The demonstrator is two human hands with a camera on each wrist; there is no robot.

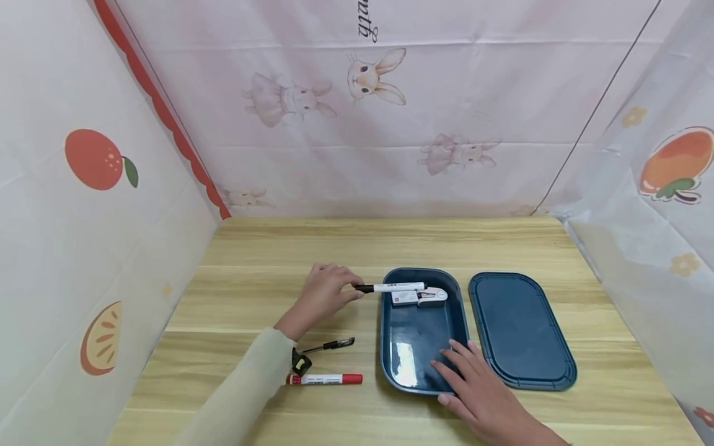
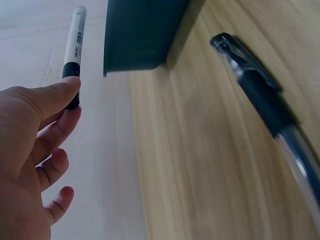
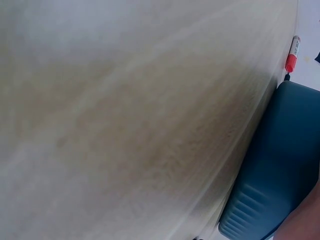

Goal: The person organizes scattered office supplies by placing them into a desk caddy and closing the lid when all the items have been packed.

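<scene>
My left hand (image 1: pixel 326 293) pinches the black cap end of a white marker (image 1: pixel 393 287), which reaches over the left rim of a dark blue box (image 1: pixel 385 347). The left wrist view shows the marker (image 2: pixel 74 55) between thumb and fingers (image 2: pixel 47 97). A small white stapler (image 1: pixel 419 297) lies inside the box at its far end. My right hand (image 1: pixel 476 387) rests with straight fingers on the box's near right rim. In the right wrist view the box wall (image 3: pixel 280 165) fills the lower right.
The box's dark blue lid (image 1: pixel 519 328) lies flat just right of it. A black pen (image 1: pixel 329 345) and a red marker (image 1: pixel 326 378) lie on the wooden table (image 1: pixel 268 260) near my left forearm. Cloth walls close off three sides.
</scene>
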